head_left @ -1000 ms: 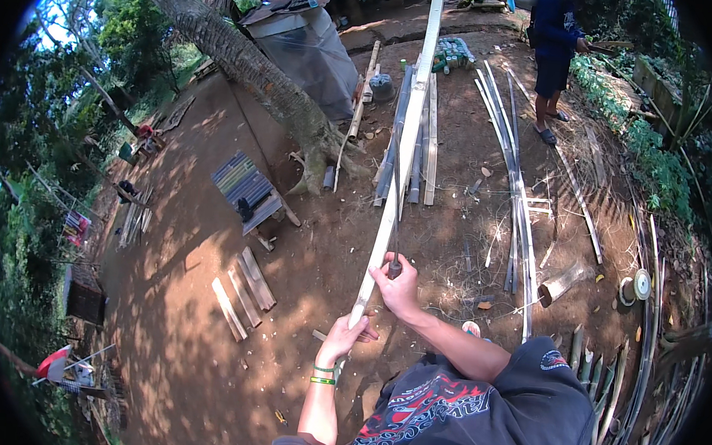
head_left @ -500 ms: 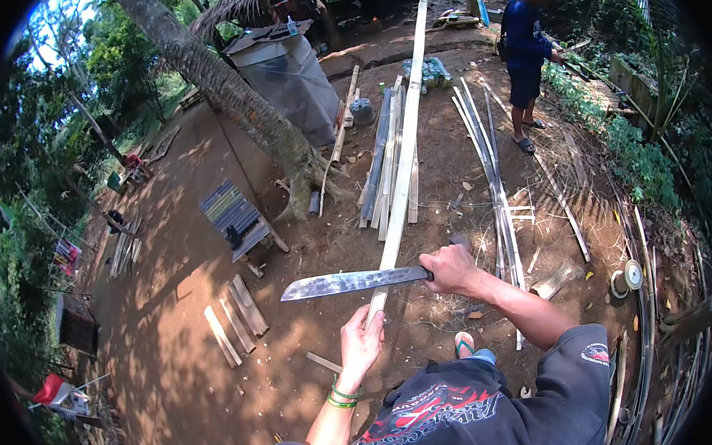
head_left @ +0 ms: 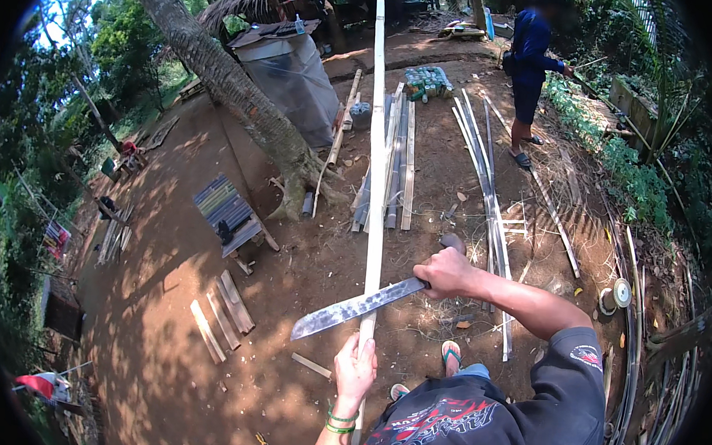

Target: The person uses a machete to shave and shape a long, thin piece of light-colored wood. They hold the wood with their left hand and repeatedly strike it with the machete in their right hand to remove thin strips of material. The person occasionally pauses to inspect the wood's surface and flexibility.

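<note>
My right hand [head_left: 446, 274] is closed around the dark handle of a machete [head_left: 349, 310]. Its long, worn grey blade points left and slightly down, crossing a pale bamboo strip [head_left: 376, 191]. The blade lies over the strip just above my left hand [head_left: 355, 368]; I cannot tell how deep the edge sits in it, if at all. My left fingers wrap the strip near its lower part, thumb on top. From there the long strip runs away from me toward the far edge of the view, and its lower end passes beside my left wrist.
Split bamboo [head_left: 409, 169] lies in a bundle ahead, with long poles [head_left: 495, 211] to its right. Short slats [head_left: 224, 316] and a slatted bench [head_left: 228, 213] are at left, near a leaning tree trunk [head_left: 218, 79]. Another person [head_left: 530, 66] stands at far right.
The strip's far end has swung left, and more of its lower end shows past my left hand. Both hands sit slightly lower in view, and the machete tilts more downward.
</note>
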Demonstrator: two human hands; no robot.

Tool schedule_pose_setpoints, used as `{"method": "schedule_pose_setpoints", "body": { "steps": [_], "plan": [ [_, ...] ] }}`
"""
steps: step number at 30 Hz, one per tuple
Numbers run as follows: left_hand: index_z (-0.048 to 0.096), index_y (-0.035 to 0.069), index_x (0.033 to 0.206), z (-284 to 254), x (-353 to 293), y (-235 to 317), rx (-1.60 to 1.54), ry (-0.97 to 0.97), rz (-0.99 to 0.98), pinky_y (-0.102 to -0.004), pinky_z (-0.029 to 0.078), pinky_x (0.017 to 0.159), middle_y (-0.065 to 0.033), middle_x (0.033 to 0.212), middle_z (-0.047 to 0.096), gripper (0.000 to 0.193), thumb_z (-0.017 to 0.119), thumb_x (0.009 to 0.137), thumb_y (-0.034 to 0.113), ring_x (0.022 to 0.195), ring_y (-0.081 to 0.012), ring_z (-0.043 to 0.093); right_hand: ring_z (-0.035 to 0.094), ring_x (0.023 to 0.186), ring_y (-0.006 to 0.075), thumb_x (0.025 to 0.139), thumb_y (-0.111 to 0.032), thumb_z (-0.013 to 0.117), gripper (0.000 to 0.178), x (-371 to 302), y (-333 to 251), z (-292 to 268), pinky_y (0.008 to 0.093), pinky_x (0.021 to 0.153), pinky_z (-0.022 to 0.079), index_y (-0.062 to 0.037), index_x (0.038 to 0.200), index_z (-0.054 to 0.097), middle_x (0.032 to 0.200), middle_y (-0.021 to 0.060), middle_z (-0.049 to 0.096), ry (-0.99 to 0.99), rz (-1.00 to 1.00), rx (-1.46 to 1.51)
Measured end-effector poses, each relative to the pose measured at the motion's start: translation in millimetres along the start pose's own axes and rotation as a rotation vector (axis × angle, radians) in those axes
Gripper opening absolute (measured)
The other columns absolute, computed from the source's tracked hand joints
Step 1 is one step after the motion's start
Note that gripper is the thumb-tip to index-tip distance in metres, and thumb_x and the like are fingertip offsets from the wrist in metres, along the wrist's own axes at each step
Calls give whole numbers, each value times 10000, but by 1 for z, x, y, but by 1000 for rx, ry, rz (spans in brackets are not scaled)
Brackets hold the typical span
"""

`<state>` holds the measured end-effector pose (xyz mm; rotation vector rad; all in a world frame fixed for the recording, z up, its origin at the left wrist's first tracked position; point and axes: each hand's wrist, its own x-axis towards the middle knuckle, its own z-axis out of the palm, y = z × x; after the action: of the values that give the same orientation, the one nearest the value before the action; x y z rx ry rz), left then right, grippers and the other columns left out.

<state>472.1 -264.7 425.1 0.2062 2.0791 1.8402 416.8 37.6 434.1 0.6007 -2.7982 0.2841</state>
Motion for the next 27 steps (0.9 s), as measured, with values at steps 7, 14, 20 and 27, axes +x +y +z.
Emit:
{"method": "schedule_pose_setpoints", "body": {
  "steps": [7,14,20,27],
  "plan": [
    [622,7,973,-20,-51,-30,25,88,-103,-226,392,447,20,575,538,158,593,962,162,496,-42,494,646,560,339,796,-177,594,174,40,87,-28,470,607,563,-24,744,656,578,142,617,76,499,20],
    [643,-1,1084,-33,-83,-50,97,103,-148,-227,410,453,16,589,566,213,614,948,161,507,-42,513,607,485,224,773,-246,633,192,33,90,2,416,473,510,-96,659,595,503,50,548,-118,164,-87],
    [647,1,1107,-26,-82,-54,63,75,-220,-229,404,436,11,602,579,239,624,946,176,495,-40,509,662,580,328,761,-216,615,165,68,85,-17,466,572,545,-60,733,659,594,132,630,-102,332,-76],
    [661,-27,1064,-46,-97,-60,218,104,-149,-245,418,456,-9,588,590,241,630,938,176,492,-57,520,665,572,286,755,-241,653,176,36,113,-9,456,570,551,-71,710,646,607,111,637,-160,129,-87]
  ]
}}
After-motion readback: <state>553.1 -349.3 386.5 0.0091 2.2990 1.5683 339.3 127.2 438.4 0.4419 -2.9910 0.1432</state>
